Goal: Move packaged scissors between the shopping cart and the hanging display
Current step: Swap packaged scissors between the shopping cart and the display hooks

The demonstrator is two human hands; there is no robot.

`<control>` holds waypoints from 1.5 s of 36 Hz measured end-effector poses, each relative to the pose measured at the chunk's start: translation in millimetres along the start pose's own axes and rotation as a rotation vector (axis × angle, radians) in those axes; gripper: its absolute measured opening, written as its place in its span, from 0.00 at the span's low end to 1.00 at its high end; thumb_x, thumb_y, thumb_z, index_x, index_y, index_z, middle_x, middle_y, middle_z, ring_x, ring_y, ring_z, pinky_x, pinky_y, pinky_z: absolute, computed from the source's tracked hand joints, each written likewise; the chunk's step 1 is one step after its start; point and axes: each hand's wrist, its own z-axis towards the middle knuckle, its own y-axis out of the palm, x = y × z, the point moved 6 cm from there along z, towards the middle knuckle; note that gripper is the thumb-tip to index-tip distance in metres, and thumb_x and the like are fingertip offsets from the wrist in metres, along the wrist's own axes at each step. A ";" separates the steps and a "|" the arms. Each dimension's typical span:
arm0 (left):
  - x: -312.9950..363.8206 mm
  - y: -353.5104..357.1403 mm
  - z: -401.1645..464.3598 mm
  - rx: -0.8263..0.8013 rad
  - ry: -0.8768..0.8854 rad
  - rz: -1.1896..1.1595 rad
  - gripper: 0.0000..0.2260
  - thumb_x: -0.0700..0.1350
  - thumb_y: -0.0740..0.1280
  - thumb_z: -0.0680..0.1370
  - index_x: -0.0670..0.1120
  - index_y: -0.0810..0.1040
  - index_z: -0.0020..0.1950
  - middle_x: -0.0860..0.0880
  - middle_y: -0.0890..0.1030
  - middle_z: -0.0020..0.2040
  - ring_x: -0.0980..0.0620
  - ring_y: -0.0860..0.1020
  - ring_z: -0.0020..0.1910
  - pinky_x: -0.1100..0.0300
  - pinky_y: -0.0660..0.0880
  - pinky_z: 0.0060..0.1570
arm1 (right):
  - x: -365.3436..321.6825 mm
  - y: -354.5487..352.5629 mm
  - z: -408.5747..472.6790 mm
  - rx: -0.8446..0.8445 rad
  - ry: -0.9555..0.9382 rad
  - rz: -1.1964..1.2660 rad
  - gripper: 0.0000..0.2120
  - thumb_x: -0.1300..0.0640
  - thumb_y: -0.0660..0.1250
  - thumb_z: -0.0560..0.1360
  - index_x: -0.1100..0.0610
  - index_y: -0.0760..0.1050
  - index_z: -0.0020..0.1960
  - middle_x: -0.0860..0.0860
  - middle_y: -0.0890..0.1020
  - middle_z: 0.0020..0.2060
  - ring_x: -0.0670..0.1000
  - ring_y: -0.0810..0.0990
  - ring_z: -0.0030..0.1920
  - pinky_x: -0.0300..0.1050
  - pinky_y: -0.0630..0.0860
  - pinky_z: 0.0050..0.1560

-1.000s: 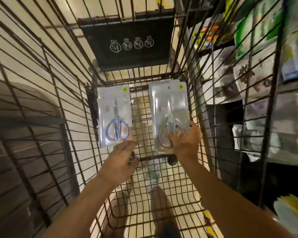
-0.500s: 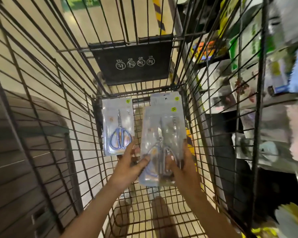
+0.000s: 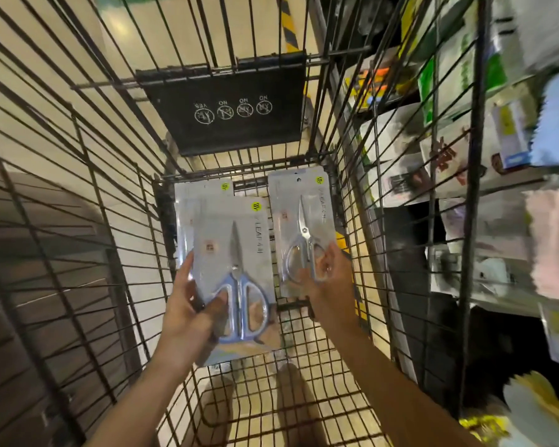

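Note:
I look down into a black wire shopping cart [image 3: 307, 346]. My left hand [image 3: 191, 314] grips the lower left edge of a clear pack of blue-handled scissors [image 3: 239, 243], held a little above the cart floor. That pack covers most of another pack [image 3: 200, 191] lying at the cart's far left. To the right, my right hand [image 3: 331, 285] holds the bottom of a pack of silver-handled scissors [image 3: 304, 217], fingers curled over the handles. Whether this pack rests on the floor or is lifted is unclear.
A black child-seat flap [image 3: 226, 114] with round icons hangs on the cart's far wall. Store shelves with packaged goods [image 3: 465, 175] stand past the cart's right wire side. A dark cabinet [image 3: 46, 253] is on the left, beyond the bars. My feet show through the cart floor.
Half a second ago both hands held one pack in the middle. Now my left hand has carried it left, and my right hand has shifted to the silver-handled pack on the right.

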 end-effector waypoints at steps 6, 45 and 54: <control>10.9 -7.4 0.9 0.043 0.048 0.069 0.34 0.26 0.64 0.78 0.51 0.62 0.79 0.45 0.79 0.62 0.67 0.83 0.45 0.71 0.79 0.36 | 4.9 4.3 38.9 0.161 0.027 -0.256 0.49 0.50 0.78 0.71 0.59 0.51 0.81 0.58 0.60 0.77 0.58 0.59 0.77 0.56 0.62 0.76; 165.8 -49.9 -209.6 -0.227 0.404 0.294 0.32 0.36 0.70 0.78 0.64 0.64 0.73 0.58 0.75 0.69 0.62 0.75 0.67 0.50 0.71 0.69 | -143.4 -106.5 -288.6 0.153 -0.243 0.433 0.35 0.65 0.68 0.78 0.50 0.57 0.80 0.46 0.73 0.73 0.49 0.75 0.70 0.47 0.81 0.58; 210.9 -67.5 -282.9 -0.410 0.654 0.331 0.34 0.38 0.71 0.76 0.63 0.63 0.74 0.67 0.73 0.66 0.76 0.75 0.55 0.79 0.73 0.47 | -155.4 -132.5 -406.1 0.424 -0.323 0.477 0.37 0.69 0.70 0.75 0.49 0.60 0.78 0.45 0.76 0.69 0.40 0.79 0.63 0.35 0.80 0.53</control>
